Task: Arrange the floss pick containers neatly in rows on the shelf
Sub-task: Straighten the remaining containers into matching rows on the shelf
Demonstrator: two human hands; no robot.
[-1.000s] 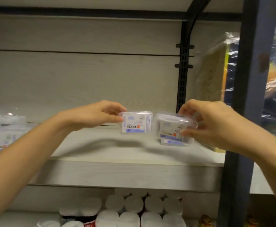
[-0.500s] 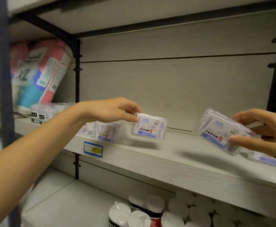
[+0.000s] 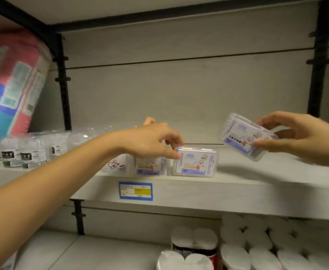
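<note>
Clear plastic with a blue-and-white label, the floss pick container (image 3: 195,162) now being placed stands on its long edge near the front of the shelf (image 3: 237,193), just right of the row containers (image 3: 150,166) already lined up there. The left hand (image 3: 150,141) reaches in from the left, its fingers (image 3: 171,153) curled over the container's upper left corner in a light pinch, so this one seems to be getting set down and squared up. A second container (image 3: 245,139) hangs tilted in the air to the right, above the shelf, gripped by the right hand (image 3: 304,137) with the thumb below and bent fingers above. The step in hand looks like extending the front row rightward. Next, the left hand would need to release once the label faces front, and the right would have to level its container and lower it into the bare space just right of the standing one without nudging it. A blue price tag (image 3: 136,190) marks the shelf edge below.
</note>
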